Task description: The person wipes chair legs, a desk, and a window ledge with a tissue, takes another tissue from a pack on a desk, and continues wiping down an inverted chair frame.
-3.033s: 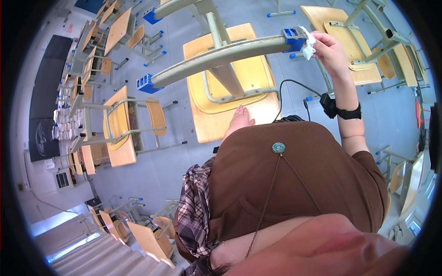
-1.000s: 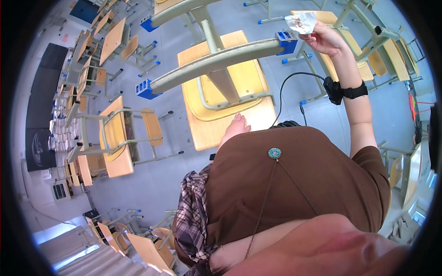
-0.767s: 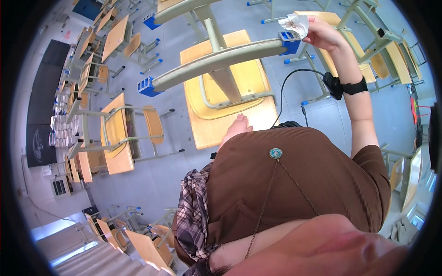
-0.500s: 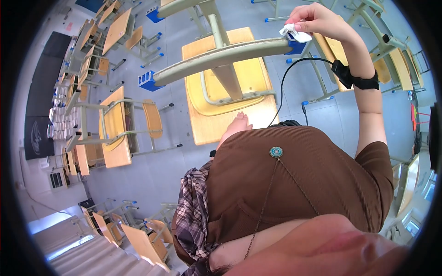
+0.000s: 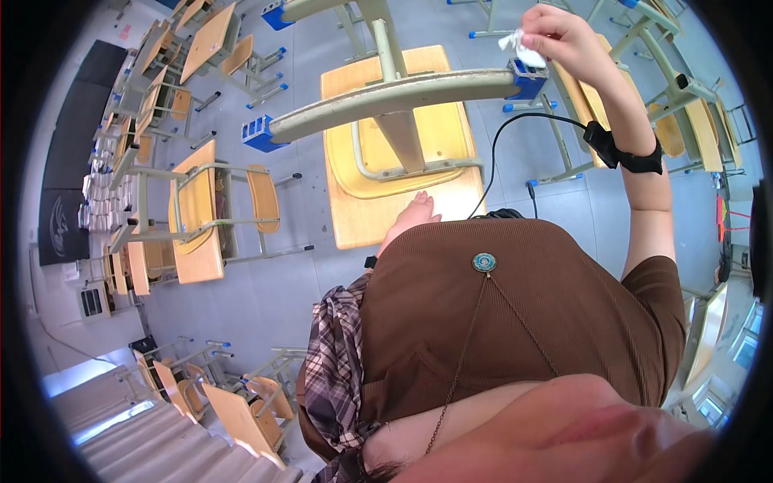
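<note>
My right hand [image 5: 560, 40] pinches a crumpled white tissue [image 5: 527, 53] just above the right blue end cap [image 5: 529, 80] of a metal foot bar [image 5: 394, 98]. That bar belongs to an upturned chair whose yellow seat [image 5: 447, 143] lies on a light wooden desk [image 5: 354, 229]. Another blue cap [image 5: 264, 134] covers the bar's left end. Low by the near edge of the desk is my left hand [image 5: 417, 212], its fingers stretched out and nothing visible in it. My shirt hides part of that hand and its forearm.
To the left stands another desk [image 5: 207, 262] with an upturned chair on it. More desks [image 5: 211, 42] and chairs line the room. A black cable [image 5: 515, 121] runs from a band on my right forearm down toward my waist. Stacked books [image 5: 105, 205] sit at the far left.
My right hand has lifted slightly from the blue cap and shifted right with the tissue, leaving more of the cap's end showing. My left hand stays near the desk edge.
</note>
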Available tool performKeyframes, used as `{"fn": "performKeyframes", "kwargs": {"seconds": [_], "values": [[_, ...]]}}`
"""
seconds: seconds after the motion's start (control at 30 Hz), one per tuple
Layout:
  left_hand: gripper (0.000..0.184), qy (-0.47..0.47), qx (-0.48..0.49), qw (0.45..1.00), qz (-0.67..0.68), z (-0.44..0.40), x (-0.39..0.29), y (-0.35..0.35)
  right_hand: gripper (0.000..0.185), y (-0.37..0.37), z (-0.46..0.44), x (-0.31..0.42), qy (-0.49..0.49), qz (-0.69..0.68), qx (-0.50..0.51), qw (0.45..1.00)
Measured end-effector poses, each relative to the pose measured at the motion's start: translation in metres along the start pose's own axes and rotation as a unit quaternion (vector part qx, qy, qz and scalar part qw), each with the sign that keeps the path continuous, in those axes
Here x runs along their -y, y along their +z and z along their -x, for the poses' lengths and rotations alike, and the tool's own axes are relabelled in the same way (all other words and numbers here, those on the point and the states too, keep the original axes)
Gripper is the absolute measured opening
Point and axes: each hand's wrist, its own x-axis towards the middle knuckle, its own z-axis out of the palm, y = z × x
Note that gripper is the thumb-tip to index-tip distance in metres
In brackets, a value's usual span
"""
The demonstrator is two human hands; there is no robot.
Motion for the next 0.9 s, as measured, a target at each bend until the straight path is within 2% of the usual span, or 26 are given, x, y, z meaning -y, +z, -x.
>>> {"fn": "performKeyframes", "kwargs": {"seconds": [0.1,0.23,0.37,0.47,0.57,0.67,0.77,0.9], "values": [[0.06,0.005,-0.004,1.0,-0.006,-0.003,0.002,0.002,0.02,-0.01,-0.004,-0.036,0.139,-0.141,0.074,0.977],[0.058,0.013,-0.003,1.0,-0.003,-0.004,0.003,0.001,0.018,0.0,-0.001,-0.026,0.169,-0.144,0.113,0.968],[0.057,0.027,-0.003,1.0,-0.007,-0.005,0.002,-0.001,0.015,0.002,-0.004,-0.023,0.192,-0.114,0.092,0.97],[0.06,0.015,0.033,0.999,-0.024,-0.005,0.003,-0.004,0.014,0.003,-0.009,-0.015,0.126,-0.125,0.123,0.976],[0.061,0.011,0.046,0.998,-0.033,-0.008,0.004,-0.004,0.011,0.0,-0.01,0.001,0.043,-0.034,0.161,0.986],[0.061,0.014,0.036,0.999,-0.03,-0.007,0.004,-0.004,0.014,-0.013,-0.019,0.004,-0.115,0.067,0.246,0.96],[0.061,0.017,0.033,0.999,-0.03,-0.008,0.007,-0.002,0.009,-0.015,-0.028,0.05,0.038,0.027,0.265,0.963],[0.06,0.016,0.038,0.999,-0.023,-0.008,0.007,-0.002,0.011,-0.014,-0.044,0.016,-0.028,-0.044,0.345,0.937]]}}
